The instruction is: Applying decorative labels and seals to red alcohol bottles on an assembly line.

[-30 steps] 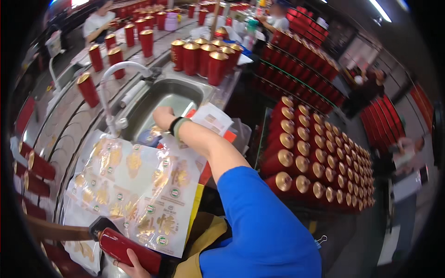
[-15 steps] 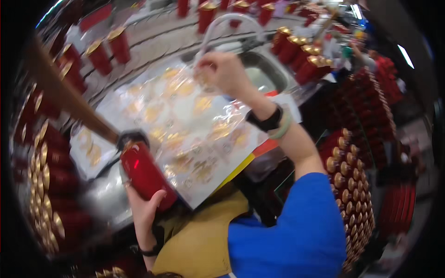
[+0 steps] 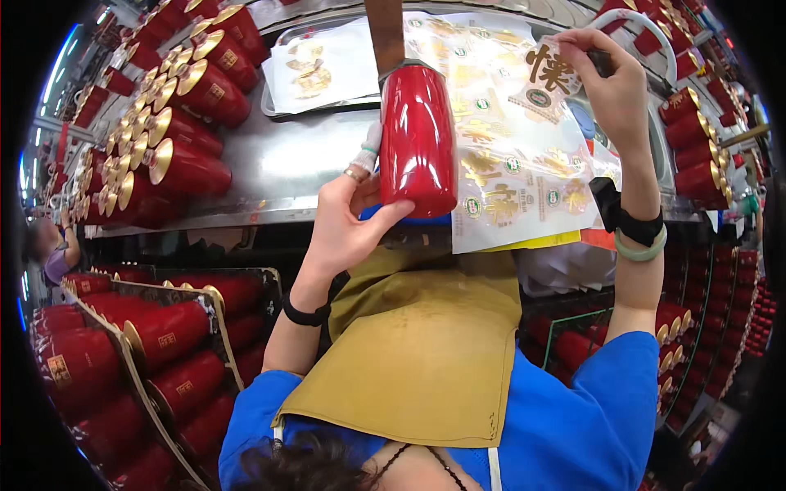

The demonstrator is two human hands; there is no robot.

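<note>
A glossy red bottle [image 3: 417, 139] lies lengthwise in front of me, its far end against a brown bar [image 3: 385, 37] with a dark collar. My left hand [image 3: 352, 217] grips its near left side, thumb across the near end; some fingers are hidden beneath, and a finger wears a whitish cover. My right hand [image 3: 614, 86] is raised to the right, thumb and forefinger pinching the edge of a clear sticker [image 3: 546, 78] with a large gold character and a round emblem. Under it lie white sheets [image 3: 479, 233] bearing several similar gold stickers.
Many red bottles with gold necks [image 3: 184, 139] lie stacked on the metal bench [image 3: 278, 168] at left. A tray [image 3: 268, 102] holds a white sheet with gold pieces. More red bottles [image 3: 696, 147] stand at right, and crates of them [image 3: 131, 360] sit below left.
The view has swung and steadied, so the bottle now appears nearer the middle. My right hand has turned, and the sticker in its fingers now shows plainly. My left hand still holds the bottle.
</note>
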